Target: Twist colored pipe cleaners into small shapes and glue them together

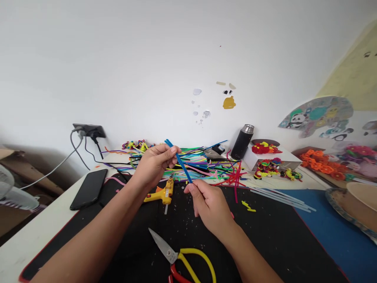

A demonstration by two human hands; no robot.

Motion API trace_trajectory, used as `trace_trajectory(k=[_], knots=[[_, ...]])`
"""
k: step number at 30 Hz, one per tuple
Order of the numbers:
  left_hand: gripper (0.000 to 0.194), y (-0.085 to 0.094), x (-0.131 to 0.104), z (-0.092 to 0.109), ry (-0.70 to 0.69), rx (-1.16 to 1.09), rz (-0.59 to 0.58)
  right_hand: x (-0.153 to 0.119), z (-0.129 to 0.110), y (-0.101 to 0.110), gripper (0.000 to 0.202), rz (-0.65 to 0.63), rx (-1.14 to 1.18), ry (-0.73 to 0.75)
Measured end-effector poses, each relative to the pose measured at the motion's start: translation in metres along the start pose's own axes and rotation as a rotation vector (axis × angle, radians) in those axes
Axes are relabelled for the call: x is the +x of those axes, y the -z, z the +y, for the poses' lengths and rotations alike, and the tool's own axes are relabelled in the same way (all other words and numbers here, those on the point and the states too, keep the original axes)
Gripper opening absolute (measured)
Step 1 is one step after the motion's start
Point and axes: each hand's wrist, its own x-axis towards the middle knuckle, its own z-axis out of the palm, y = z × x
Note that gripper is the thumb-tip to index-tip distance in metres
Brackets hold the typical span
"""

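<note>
"Mat [279, 232] spreads widest before us: black, flat, edged in red and flecked with pale crumbs."

"And at its far side we have the pile [194, 158], a loose heap of thin, many-coloured lengths, mostly straight."

"Nearest us lie the scissors [173, 256], with tapered metal blades and smooth looped handles in yellow and red. Past them is the glue gun [165, 193], hard-looking yellow plastic."

"How do our hands stand?"

"Our left hand [160, 157] is nearly closed, thumb and fingers pinching the blue stems [185, 169] near their far end. Our right hand [210, 202] is curled, its thumb and forefinger at the near end. So we hold them slantwise above the mat, before the pile."

"How would we expect them to handle?"

"Very light, we'd judge: soft fuzz over bendable wire, hardly slippery or fragile. They lie together as one slim rod; we can't count them surely."

"Where should we take hold?"

"Lightly near both ends, we think; a hard squeeze midway could kink them, and cut tips might prick."

"Smallest, we see yellow bits [246, 205], short and narrow, on the mat to our right."
</note>
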Motion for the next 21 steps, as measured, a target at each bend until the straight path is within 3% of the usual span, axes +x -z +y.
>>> trace_trajectory(k=[21], knots=[[0.030, -0.005, 0.001, -0.007, 0.063, -0.090, 0.065, -0.003, -0.011, 0.007, 0.040, 0.163, 0.054, 0.031]])
